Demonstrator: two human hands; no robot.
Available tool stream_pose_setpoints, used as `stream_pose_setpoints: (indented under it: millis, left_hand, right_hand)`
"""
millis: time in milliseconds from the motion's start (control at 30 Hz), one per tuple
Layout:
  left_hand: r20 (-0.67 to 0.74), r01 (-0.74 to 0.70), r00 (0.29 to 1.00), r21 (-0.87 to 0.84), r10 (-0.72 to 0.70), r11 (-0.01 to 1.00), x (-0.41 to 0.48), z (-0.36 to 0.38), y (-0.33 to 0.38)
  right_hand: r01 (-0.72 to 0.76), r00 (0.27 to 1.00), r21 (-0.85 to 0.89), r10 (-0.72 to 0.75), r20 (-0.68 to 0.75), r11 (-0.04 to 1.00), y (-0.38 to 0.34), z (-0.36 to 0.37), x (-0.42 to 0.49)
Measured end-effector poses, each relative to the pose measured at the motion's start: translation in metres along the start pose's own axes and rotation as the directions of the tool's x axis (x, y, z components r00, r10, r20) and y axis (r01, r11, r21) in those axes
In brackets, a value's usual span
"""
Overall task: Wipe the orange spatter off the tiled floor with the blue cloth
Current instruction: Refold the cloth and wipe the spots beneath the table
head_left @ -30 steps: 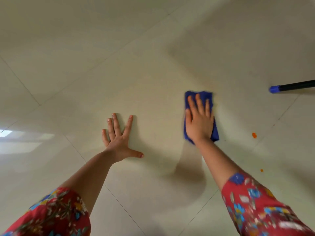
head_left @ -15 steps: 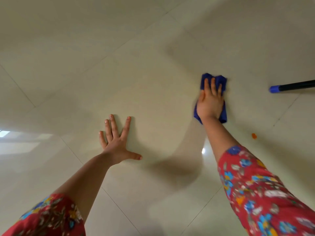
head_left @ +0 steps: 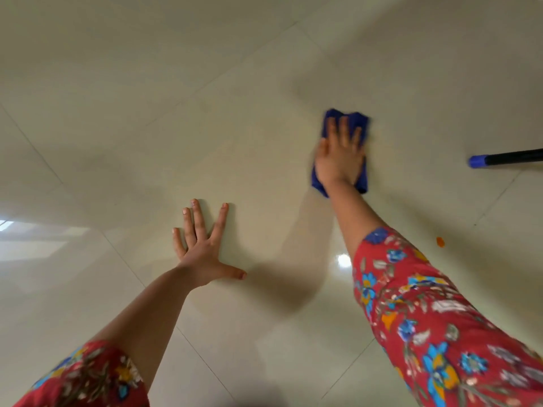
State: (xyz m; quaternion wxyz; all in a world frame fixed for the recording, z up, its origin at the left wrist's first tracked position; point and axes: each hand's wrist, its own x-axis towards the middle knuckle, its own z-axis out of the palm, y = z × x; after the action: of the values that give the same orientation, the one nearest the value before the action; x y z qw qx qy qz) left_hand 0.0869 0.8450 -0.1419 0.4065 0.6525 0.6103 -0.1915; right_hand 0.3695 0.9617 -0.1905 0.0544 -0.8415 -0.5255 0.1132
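One fleck of orange spatter (head_left: 440,241) shows unwiped, well right of your right hand (head_left: 340,154) and nearer you. That hand presses the blue cloth (head_left: 357,120) flat beneath straight fingers; your left hand (head_left: 202,248) lies splayed on the tiled floor (head_left: 147,113), holding nothing.

Black pole (head_left: 517,156) at right edge; blue cap (head_left: 476,161) on its end.

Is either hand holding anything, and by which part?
Nothing is gripped. The right hand presses flat on the middle of the blue cloth; the left hand rests spread on the tiled floor.
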Motion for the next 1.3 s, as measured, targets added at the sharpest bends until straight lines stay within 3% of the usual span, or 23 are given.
stream_pose_setpoints:
  millis: [100, 167, 233, 300, 367, 433, 500, 567, 667, 733, 767, 833, 900, 933, 967, 1000, 1067, 1133, 1167, 1200, 1267, 1300]
  left_hand:
    - [-0.017, 0.01, 1.0, -0.015, -0.01, 1.0, -0.001, 0.0, 0.002]
    - [-0.028, 0.022, 0.999, -0.022, -0.022, 1.0, -0.001, 0.0, 0.002]
    - [-0.031, 0.022, 0.999, -0.027, -0.023, 0.999, -0.001, 0.0, 0.001]
    - [-0.028, 0.016, 0.999, -0.04, -0.017, 0.999, 0.001, 0.002, 0.001]
    - [-0.026, -0.003, 1.0, -0.052, 0.001, 0.999, -0.001, 0.002, 0.003]
    - [-0.027, -0.012, 1.0, -0.064, 0.01, 0.998, 0.001, 0.003, 0.003]
    - [-0.02, -0.007, 1.0, -0.069, 0.005, 0.998, 0.001, 0.002, 0.002]
    - [-0.022, -0.001, 1.0, -0.063, -0.001, 0.998, 0.0, 0.001, 0.002]
    - [-0.038, 0.029, 0.999, -0.061, -0.031, 0.998, 0.0, 0.001, 0.002]
    - [-0.047, 0.041, 0.998, -0.065, -0.044, 0.997, -0.001, 0.002, 0.003]
    - [-0.053, 0.042, 0.998, -0.064, -0.046, 0.997, -0.002, 0.002, 0.003]
    - [-0.055, 0.043, 0.997, -0.066, -0.046, 0.997, -0.001, 0.002, 0.003]
    - [-0.04, 0.038, 0.998, -0.077, -0.042, 0.996, -0.002, 0.003, 0.003]
    - [-0.051, 0.039, 0.998, -0.078, -0.043, 0.996, -0.003, 0.003, 0.003]
    - [-0.059, 0.042, 0.997, -0.075, -0.046, 0.996, -0.003, 0.003, 0.003]
    - [-0.059, 0.044, 0.997, -0.073, -0.048, 0.996, -0.003, 0.001, 0.003]
    - [-0.072, 0.046, 0.996, -0.07, -0.051, 0.997, -0.003, -0.001, 0.003]
    - [-0.077, 0.042, 0.996, -0.058, -0.046, 0.997, -0.004, -0.001, 0.004]
    - [-0.069, 0.039, 0.997, -0.059, -0.043, 0.997, -0.004, -0.001, 0.004]
    - [-0.063, 0.037, 0.997, -0.066, -0.041, 0.997, -0.003, -0.001, 0.003]
    - [-0.059, 0.028, 0.998, -0.07, -0.032, 0.997, -0.004, 0.0, 0.002]
    - [-0.06, 0.028, 0.998, -0.066, -0.032, 0.997, -0.004, 0.001, 0.001]
  right_hand:
    - [0.349, 0.936, 0.01, -0.349, 0.054, 0.937, -0.046, 0.021, -0.047]
    - [0.463, 0.882, 0.037, -0.464, 0.079, 0.886, -0.028, 0.022, -0.093]
    - [0.362, 0.932, 0.011, -0.362, 0.027, 0.932, 0.017, 0.015, -0.102]
    - [0.105, 0.993, -0.023, -0.106, -0.052, 0.994, 0.053, 0.004, -0.069]
    - [-0.107, 0.991, 0.002, 0.107, -0.078, 0.994, 0.06, -0.007, -0.023]
    - [-0.163, 0.984, 0.055, 0.167, -0.068, 0.985, 0.031, -0.01, 0.014]
    - [-0.018, 0.999, 0.033, 0.019, -0.029, 0.999, -0.021, 0.0, 0.03]
    - [0.238, 0.97, -0.002, -0.238, 0.045, 0.971, -0.077, 0.014, 0.018]
    - [0.555, 0.821, 0.02, -0.552, 0.144, 0.831, -0.119, 0.028, -0.047]
    - [0.697, 0.701, 0.032, -0.69, 0.179, 0.717, -0.092, 0.03, -0.087]
    - [0.711, 0.689, 0.028, -0.703, 0.176, 0.703, -0.072, 0.028, -0.092]
    - [0.597, 0.797, -0.01, -0.592, 0.116, 0.802, -0.044, 0.027, -0.073]
    - [0.352, 0.934, -0.007, -0.351, 0.068, 0.936, -0.045, 0.023, -0.05]
    - [0.291, 0.955, -0.003, -0.29, 0.066, 0.957, -0.059, 0.022, -0.05]
    - [0.32, 0.944, 0.006, -0.319, 0.079, 0.947, -0.073, 0.025, -0.061]
    - [0.426, 0.901, 0.0, -0.425, 0.084, 0.905, -0.084, 0.027, -0.086]
    - [0.687, 0.72, -0.025, -0.674, 0.167, 0.727, -0.075, 0.032, -0.156]
    - [0.782, 0.611, -0.011, -0.762, 0.213, 0.624, -0.029, 0.027, -0.191]
    - [0.786, 0.613, -0.041, -0.768, 0.185, 0.617, -0.008, 0.026, -0.18]
    - [0.736, 0.676, -0.092, -0.72, 0.157, 0.671, 0.005, 0.025, -0.16]
    - [0.495, 0.869, -0.13, -0.488, 0.084, 0.859, 0.007, 0.019, -0.111]
    - [0.383, 0.924, -0.119, -0.38, 0.053, 0.916, -0.005, 0.015, -0.097]
